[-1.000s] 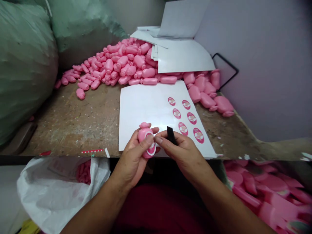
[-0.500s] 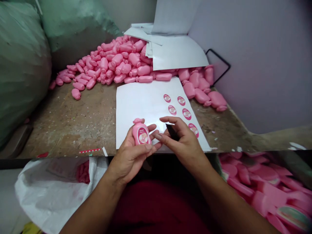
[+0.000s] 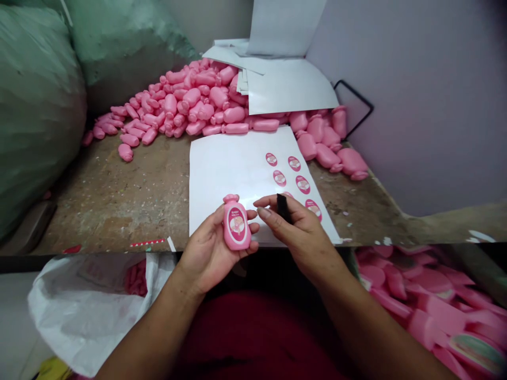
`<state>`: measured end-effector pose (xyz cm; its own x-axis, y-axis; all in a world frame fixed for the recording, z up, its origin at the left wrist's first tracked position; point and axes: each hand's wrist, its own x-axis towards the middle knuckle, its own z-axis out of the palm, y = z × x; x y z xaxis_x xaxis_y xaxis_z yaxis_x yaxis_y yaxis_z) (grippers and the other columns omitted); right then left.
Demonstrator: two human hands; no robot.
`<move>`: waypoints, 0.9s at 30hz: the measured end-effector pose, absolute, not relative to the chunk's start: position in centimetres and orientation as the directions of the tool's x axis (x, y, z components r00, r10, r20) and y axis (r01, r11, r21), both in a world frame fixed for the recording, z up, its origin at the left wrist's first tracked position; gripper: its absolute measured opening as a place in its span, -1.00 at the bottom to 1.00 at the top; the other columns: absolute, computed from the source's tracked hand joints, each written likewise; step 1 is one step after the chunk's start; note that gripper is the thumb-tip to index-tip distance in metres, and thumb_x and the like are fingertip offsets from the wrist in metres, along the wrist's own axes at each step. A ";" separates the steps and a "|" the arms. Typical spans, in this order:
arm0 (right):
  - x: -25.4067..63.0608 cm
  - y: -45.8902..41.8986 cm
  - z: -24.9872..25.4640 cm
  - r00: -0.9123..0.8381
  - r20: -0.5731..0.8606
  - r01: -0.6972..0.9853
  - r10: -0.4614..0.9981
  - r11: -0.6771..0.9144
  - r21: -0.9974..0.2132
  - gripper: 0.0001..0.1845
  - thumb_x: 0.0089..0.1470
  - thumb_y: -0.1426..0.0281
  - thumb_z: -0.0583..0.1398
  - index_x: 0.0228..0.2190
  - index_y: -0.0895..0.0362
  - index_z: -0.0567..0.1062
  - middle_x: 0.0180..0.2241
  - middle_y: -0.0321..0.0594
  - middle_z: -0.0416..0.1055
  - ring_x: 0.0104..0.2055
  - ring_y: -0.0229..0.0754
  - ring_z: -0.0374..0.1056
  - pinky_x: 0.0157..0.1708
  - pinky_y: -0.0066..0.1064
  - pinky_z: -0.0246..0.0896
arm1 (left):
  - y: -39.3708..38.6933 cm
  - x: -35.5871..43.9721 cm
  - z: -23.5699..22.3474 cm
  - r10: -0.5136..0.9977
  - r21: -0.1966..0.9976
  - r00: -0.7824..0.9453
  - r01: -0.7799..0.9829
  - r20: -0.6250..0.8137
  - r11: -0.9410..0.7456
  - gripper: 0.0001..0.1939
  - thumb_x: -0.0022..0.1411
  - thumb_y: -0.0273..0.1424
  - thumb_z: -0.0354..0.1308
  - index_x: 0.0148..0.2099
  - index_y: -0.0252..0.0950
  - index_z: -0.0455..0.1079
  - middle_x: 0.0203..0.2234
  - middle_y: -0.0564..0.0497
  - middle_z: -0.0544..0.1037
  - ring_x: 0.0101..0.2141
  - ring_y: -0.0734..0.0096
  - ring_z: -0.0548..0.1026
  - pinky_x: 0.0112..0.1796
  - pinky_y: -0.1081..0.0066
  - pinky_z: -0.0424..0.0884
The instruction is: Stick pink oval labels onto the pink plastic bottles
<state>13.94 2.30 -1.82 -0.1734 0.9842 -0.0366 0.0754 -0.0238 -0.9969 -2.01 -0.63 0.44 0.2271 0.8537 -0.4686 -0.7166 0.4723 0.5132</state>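
Observation:
In my left hand (image 3: 212, 250) lies a small pink toy bottle (image 3: 236, 224), its cap end pointing away from me and an oval "BABY" label on its upper face. The fingers curl up beside it and the thumb lies along its left edge. Just to the right, my right hand (image 3: 303, 227) holds a flat black strip-like piece (image 3: 283, 207) between its fingers; its lower part is hidden in the hand. Thumb and forefinger tips come close to each other near the bottle, apart from it. Beneath both hands lies a white sticker sheet (image 3: 225, 163) with several oval labels (image 3: 303, 184) on its right side.
A heap of pink bottles (image 3: 190, 100) covers the back of the table (image 3: 99, 206), with white sheets (image 3: 289, 84) on top. Green sacks (image 3: 35, 105) stand left. Below the edge are a white bag (image 3: 87, 311) and pink plastic pieces (image 3: 443, 311) at right.
My left hand has loosened, its thumb moving off the bottle's lower end, and the bottle shows more fully. My right hand has shifted slightly right, with the black piece turned more upright.

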 end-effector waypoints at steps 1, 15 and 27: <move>14.0 2.3 -1.8 -0.170 -0.036 0.079 0.985 -0.023 -0.997 -0.79 0.13 0.18 0.24 -0.28 0.05 0.54 -0.33 -0.30 0.47 -0.30 -0.19 0.32 -0.27 -0.34 0.19 | -0.6 -2.0 0.4 0.854 0.524 0.222 -0.709 -0.470 0.472 -0.70 0.35 -0.33 0.10 0.11 -0.20 0.36 -0.19 -0.08 0.55 -0.25 0.31 0.56 -0.34 0.37 0.50; 13.2 2.3 -1.0 -0.309 -0.183 -0.018 0.933 -0.198 -0.980 -0.63 -0.11 0.12 0.40 -0.34 0.08 0.49 -0.51 -0.39 0.32 -0.46 -0.26 0.22 -0.46 -0.42 0.17 | -2.0 -1.5 -0.2 0.928 0.818 0.196 -0.439 -0.316 0.371 -0.43 0.12 -0.52 0.34 0.15 -0.04 0.38 0.05 0.04 0.49 -0.01 0.36 0.47 0.00 0.40 0.39; 13.1 3.2 -0.1 -0.293 -0.077 0.074 0.953 -0.057 -0.996 -0.60 0.06 0.05 0.26 -0.56 0.08 0.35 -0.56 -0.37 0.24 -0.45 -0.25 0.17 -0.46 -0.40 0.10 | -2.0 -1.5 0.6 0.881 0.715 0.270 -0.514 -0.389 0.474 -0.49 0.05 -0.58 0.35 0.06 -0.16 0.46 -0.06 -0.02 0.53 -0.15 0.36 0.54 -0.23 0.44 0.53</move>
<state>13.09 3.22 -0.11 -0.2927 0.9531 -0.0766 0.0738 -0.0573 -0.9956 -1.50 -1.95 0.57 0.2699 0.8806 -0.3894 -0.5144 0.4737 0.7148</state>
